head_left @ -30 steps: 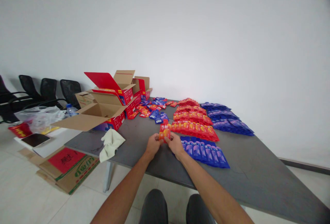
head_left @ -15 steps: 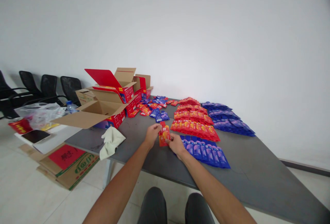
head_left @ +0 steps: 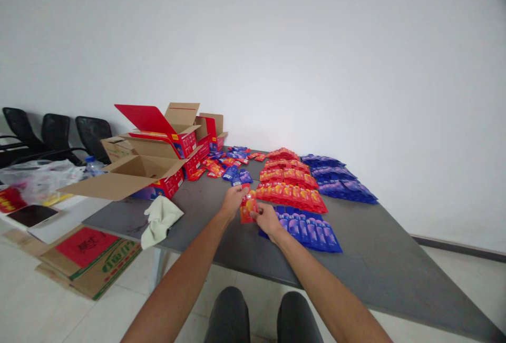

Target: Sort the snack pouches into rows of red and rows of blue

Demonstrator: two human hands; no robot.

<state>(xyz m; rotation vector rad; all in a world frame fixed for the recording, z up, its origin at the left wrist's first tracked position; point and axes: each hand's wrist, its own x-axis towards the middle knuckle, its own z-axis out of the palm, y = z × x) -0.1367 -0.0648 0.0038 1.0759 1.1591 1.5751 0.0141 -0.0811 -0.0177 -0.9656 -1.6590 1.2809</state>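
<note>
A red sachet with an orange picture (head_left: 248, 207) is held upright between both hands above the grey table (head_left: 367, 258). My left hand (head_left: 234, 199) pinches its upper left edge. The fingers of my right hand (head_left: 265, 217) close on its lower right edge. Just right of that hand lies an overlapping row of blue sachets (head_left: 310, 231), partly hidden by it. Behind it are rows of red sachets (head_left: 292, 194), and further right stacked blue sachets (head_left: 342, 185). Loose red and blue sachets (head_left: 216, 168) are scattered beyond my left hand.
Open red and brown cartons (head_left: 144, 169) stand at the table's left. A pale cloth (head_left: 161, 221) lies at the front left edge. Beside the table are a phone (head_left: 32, 215), a plastic bag (head_left: 43, 179), a bottle (head_left: 93, 166) and flattened cardboard (head_left: 114, 264).
The view has turned slightly to the right, so most things appear shifted left. Both hands still hold the red sachet, with little change in their grip.
</note>
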